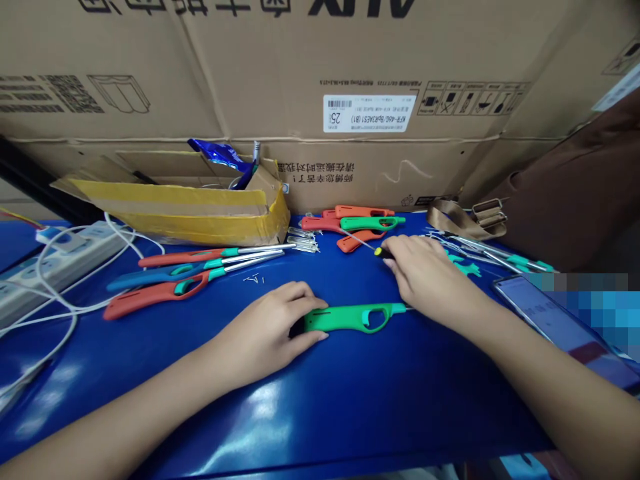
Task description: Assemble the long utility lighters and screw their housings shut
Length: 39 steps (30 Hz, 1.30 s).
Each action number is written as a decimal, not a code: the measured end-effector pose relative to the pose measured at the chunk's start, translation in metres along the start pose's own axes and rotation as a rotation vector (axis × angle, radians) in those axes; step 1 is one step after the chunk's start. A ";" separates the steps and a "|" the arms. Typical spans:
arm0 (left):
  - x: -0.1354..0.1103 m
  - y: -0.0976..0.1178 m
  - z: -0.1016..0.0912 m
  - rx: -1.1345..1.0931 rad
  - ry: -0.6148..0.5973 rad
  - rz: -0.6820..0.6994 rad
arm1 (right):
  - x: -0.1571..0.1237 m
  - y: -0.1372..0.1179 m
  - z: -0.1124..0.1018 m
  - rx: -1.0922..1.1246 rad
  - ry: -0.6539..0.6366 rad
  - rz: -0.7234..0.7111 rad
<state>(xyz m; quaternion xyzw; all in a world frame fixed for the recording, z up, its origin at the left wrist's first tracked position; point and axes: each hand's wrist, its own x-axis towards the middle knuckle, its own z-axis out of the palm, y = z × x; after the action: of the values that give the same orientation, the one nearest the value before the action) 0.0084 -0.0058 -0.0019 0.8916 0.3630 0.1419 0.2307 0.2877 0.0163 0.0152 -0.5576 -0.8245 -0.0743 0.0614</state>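
My left hand is closed around the handle end of a green gas lighter, which lies flat on the blue table with its teal trigger showing. A thin metal tip pokes out of its right end, partly hidden by my right arm. My right hand grips a small screwdriver with a yellow and black handle, its thin shaft pointing up and left. That shaft reaches toward a pile of orange, red and green lighter bodies behind. Several small screws lie loose beyond my left hand.
Three long lighters lie at left, near white cables and a power strip. A yellow-taped carton and clear parts stand behind. Metal tubes, a strap and a phone lie at right. A large cardboard box walls the back.
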 end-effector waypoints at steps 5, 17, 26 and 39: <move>-0.001 0.011 0.007 -0.089 0.015 -0.072 | -0.005 -0.022 0.011 0.511 0.069 -0.043; -0.009 0.017 0.015 -0.180 0.029 -0.059 | 0.014 -0.051 0.022 0.997 -0.045 0.085; -0.009 0.016 0.016 -0.224 0.041 -0.060 | 0.033 -0.068 0.029 1.156 -0.045 0.145; -0.005 0.014 0.025 -0.415 0.098 -0.067 | 0.013 -0.049 0.003 1.539 0.216 0.460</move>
<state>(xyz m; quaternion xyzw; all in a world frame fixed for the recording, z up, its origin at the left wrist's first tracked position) 0.0231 -0.0259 -0.0169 0.8044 0.3663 0.2488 0.3961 0.2371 0.0105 0.0117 -0.5045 -0.4989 0.4748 0.5207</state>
